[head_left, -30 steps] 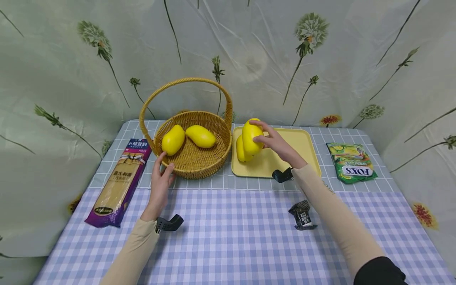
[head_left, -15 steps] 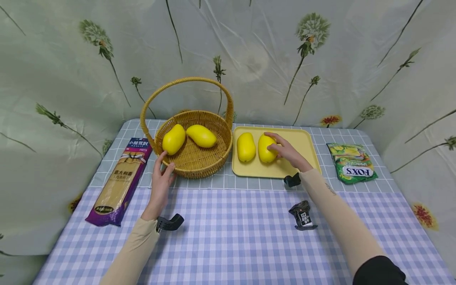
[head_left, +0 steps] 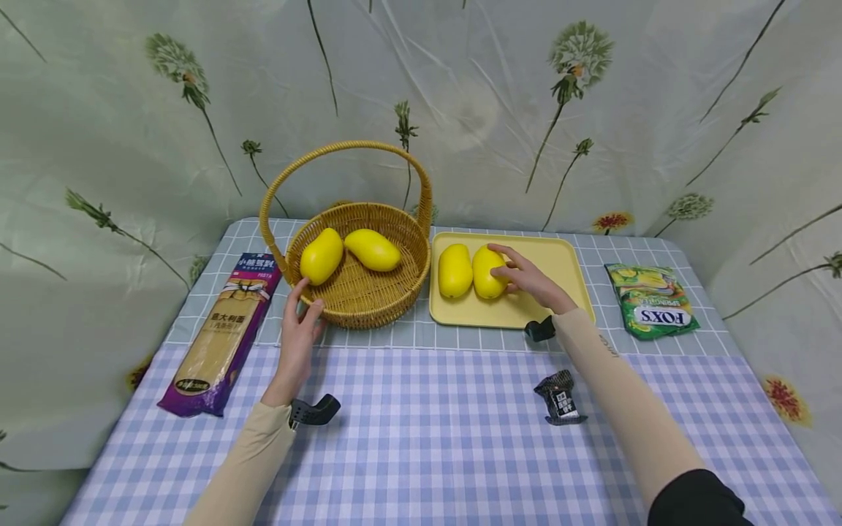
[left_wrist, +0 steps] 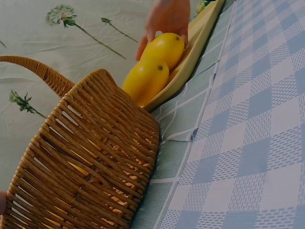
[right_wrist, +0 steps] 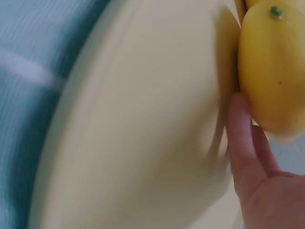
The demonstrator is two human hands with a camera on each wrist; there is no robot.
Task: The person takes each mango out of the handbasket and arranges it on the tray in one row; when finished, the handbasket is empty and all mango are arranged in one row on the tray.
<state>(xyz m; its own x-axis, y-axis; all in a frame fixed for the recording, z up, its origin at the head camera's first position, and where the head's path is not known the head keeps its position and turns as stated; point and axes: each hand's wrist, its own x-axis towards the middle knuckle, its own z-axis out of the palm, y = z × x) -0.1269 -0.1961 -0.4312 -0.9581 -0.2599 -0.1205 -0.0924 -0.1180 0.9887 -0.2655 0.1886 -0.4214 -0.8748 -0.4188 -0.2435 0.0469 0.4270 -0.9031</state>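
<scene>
Two yellow mangoes lie side by side on a pale yellow tray (head_left: 546, 292). My right hand (head_left: 529, 281) holds the right mango (head_left: 488, 272), with fingers on its far side and thumb on its near side. The left mango (head_left: 455, 271) is against it. In the left wrist view, the right hand's fingers reach both sides of the farther mango (left_wrist: 167, 47). My left hand (head_left: 299, 340) touches the near left rim of a wicker basket (head_left: 358, 299) with fairly straight fingers. Inside the basket lie two more mangoes, one left (head_left: 321, 257) and one right (head_left: 373, 250).
A purple pasta packet (head_left: 220, 336) lies left of the basket. Right of the tray is a green FOX'S bag (head_left: 651, 301). A small black packet (head_left: 560, 398) sits in front of the tray on the checked tablecloth (head_left: 421, 438). The basket's tall handle (head_left: 349, 145) arches upward.
My right hand has lowered a mango onto the tray, right of the other one, then shifted it slightly left against that mango. The left hand has stayed at the basket rim.
</scene>
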